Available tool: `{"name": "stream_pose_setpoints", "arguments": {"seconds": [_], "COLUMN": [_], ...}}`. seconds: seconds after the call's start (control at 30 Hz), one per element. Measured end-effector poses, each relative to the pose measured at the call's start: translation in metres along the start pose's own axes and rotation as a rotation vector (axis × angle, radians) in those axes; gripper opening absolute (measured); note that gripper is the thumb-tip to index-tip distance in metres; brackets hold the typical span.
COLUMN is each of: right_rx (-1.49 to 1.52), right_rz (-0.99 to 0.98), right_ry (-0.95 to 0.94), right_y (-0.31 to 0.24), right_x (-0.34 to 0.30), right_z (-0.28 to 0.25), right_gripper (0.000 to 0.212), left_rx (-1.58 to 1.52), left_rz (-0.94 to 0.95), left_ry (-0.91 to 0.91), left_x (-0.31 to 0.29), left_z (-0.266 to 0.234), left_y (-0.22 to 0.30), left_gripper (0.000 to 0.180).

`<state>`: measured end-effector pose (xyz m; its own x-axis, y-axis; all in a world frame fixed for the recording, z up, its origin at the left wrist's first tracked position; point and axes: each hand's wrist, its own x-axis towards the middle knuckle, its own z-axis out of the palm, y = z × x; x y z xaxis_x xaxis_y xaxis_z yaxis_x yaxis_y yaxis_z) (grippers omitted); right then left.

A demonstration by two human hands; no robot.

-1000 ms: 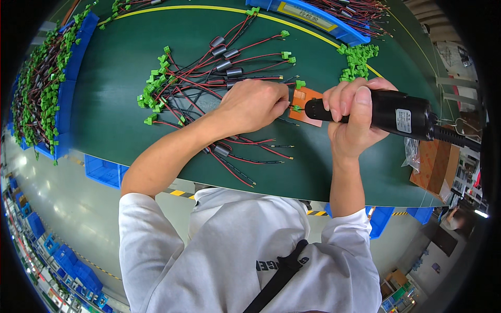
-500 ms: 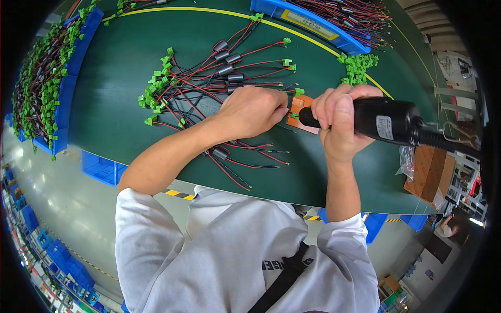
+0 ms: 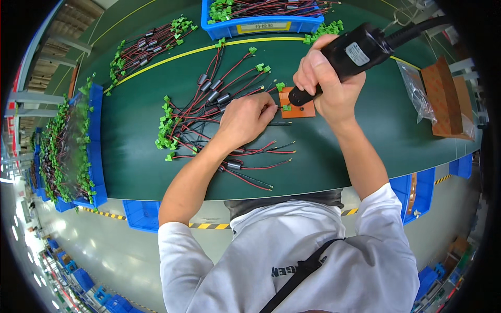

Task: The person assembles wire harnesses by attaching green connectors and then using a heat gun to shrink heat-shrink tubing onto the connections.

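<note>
My right hand (image 3: 336, 86) is wrapped round a black corded electric screwdriver (image 3: 360, 52), its nose pointing down and left. That nose is over a small orange block (image 3: 306, 111) on the table; its bit is hidden. At the block's left edge sits a green terminal connector (image 3: 286, 108). My left hand (image 3: 244, 117) is closed just left of it, pinching the wire that runs to this connector. Under and around my left hand fan out red-and-black cables (image 3: 209, 96) with grey cylindrical cores. Their bunched green connectors (image 3: 166, 128) lie to the left.
A blue bin (image 3: 263, 26) of similar cables stands at the far edge, with loose green connectors (image 3: 326, 30) beside it. More cables lie at the far left (image 3: 151, 47). Another filled blue bin (image 3: 96, 151) is at the left. A cardboard box (image 3: 443, 99) and clear plastic bag (image 3: 415, 91) are at right.
The whole view has turned and shifted, bringing the far-left cable pile into sight. Both hands keep their grips beside the orange block; the screwdriver's nose remains over it.
</note>
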<state>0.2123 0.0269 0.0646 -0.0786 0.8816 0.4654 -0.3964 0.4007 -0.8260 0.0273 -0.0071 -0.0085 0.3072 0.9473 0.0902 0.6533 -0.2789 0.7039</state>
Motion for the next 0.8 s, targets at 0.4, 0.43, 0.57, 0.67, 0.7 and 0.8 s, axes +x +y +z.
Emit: {"name": "stream_pose_setpoints", "arguments": {"seconds": [0.4, 0.43, 0.57, 0.67, 0.7, 0.8], "right_rx": [-0.039, 0.019, 0.025, -0.153, -0.174, -0.16], "right_rz": [-0.064, -0.043, 0.04, -0.009, -0.01, 0.004], "right_ry": [-0.039, -0.021, -0.04, -0.016, -0.007, -0.007], "right_y": [0.015, 0.016, 0.016, 0.019, 0.022, 0.023], "right_x": [-0.009, -0.008, -0.004, 0.0, 0.001, -0.002], "right_z": [-0.001, 0.0, -0.001, 0.007, 0.007, 0.01], "right_gripper": [0.017, 0.017, 0.015, 0.007, 0.009, 0.008], "left_rx": [0.019, 0.019, 0.006, 0.016, 0.017, 0.015], "left_rz": [-0.011, -0.019, -0.007, -0.007, -0.006, 0.0], "left_ry": [-0.02, -0.028, 0.0, -0.013, -0.011, -0.007], "left_x": [-0.002, -0.002, -0.002, 0.001, 0.001, 0.001], "left_z": [-0.003, -0.003, -0.003, -0.003, -0.003, -0.002], "left_y": [0.0, 0.0, -0.001, 0.001, 0.0, 0.001], "left_gripper": [0.02, 0.02, 0.02, 0.019, 0.019, 0.018]}}
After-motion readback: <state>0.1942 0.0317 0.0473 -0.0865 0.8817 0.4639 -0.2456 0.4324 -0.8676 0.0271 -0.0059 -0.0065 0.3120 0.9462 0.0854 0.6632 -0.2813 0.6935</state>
